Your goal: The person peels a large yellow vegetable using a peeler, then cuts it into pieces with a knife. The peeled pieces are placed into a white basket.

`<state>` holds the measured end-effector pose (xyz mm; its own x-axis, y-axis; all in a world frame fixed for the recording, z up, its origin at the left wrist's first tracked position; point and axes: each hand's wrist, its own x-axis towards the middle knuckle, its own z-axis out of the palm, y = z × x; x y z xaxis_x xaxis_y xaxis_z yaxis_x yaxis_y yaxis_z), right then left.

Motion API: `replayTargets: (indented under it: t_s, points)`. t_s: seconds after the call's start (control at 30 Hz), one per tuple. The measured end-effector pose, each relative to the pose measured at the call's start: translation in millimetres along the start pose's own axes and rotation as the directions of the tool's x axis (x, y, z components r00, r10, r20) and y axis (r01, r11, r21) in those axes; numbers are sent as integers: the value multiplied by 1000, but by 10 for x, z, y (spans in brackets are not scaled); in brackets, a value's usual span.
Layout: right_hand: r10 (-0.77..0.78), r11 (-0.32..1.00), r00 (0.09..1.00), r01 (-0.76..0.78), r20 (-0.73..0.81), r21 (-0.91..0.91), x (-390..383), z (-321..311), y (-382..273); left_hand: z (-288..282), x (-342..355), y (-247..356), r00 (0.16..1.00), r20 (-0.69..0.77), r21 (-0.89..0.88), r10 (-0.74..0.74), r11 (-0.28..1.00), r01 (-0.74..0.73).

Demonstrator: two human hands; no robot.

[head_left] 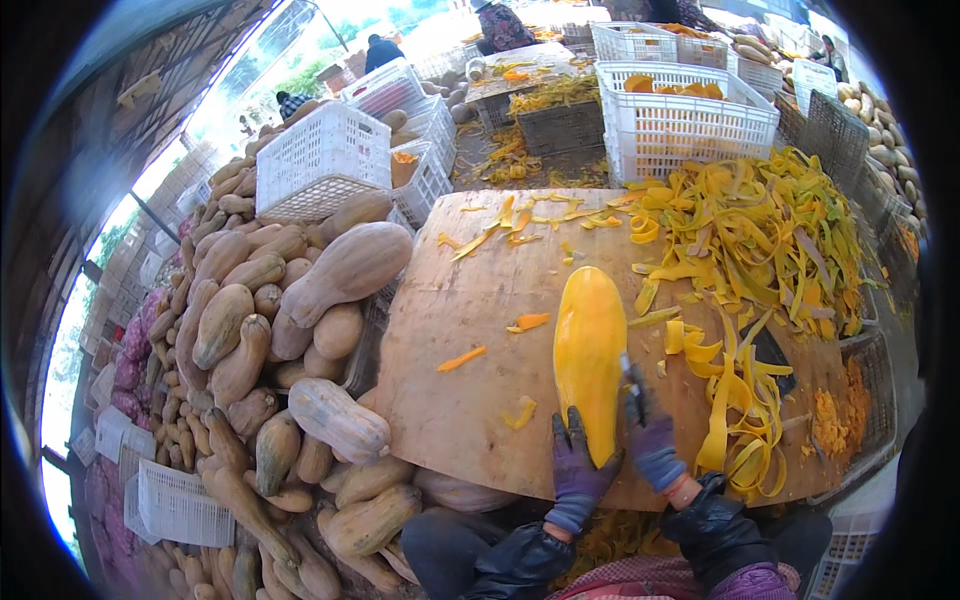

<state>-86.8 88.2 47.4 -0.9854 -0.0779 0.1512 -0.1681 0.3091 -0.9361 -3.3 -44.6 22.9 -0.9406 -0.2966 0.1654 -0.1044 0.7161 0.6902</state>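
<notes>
A peeled orange squash [588,350] lies lengthwise on the wooden board [460,380]. My left hand [577,463], in a purple glove with dark fingers, grips its near end. My right hand [648,435], gloved the same way, is closed on a peeler [628,370] beside the squash's right side. Loose curled peels [740,430] lie to the right of that hand, partly over a dark flat object, and a bigger heap of peels [760,230] covers the board's back right. A few small scraps are scattered to the left of the squash.
Unpeeled squashes [340,275] are piled along the board's left. White plastic crates [685,130] stand behind the board, some holding cut orange squash. A dark crate [865,395] with orange scraps is at the right. Other people [500,30] are in the background.
</notes>
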Motion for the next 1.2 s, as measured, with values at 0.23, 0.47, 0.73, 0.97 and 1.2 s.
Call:
replayTargets:
  t_s: [0.23,0.47,0.73,0.97,1.2]
  points:
    - [-250,789,918,378,309,-484,2122,-179,-370,-15,9,-66,998,-63,-174,28,984,-38]
    - [92,765,971,73,220,-640,1779,184,215,10,33,-225,995,-93,-264,25,963,-49]
    - [39,645,978,132,205,-753,346,62,272,138,21,-335,990,-138,-528,-22,847,-54]
    - [279,703,896,54,344,-709,-1270,-439,-193,148,10,-339,984,-163,-612,-65,789,-50]
    - [48,925,982,26,183,-378,-55,-722,-172,179,-38,-369,990,-125,-531,-61,847,-15]
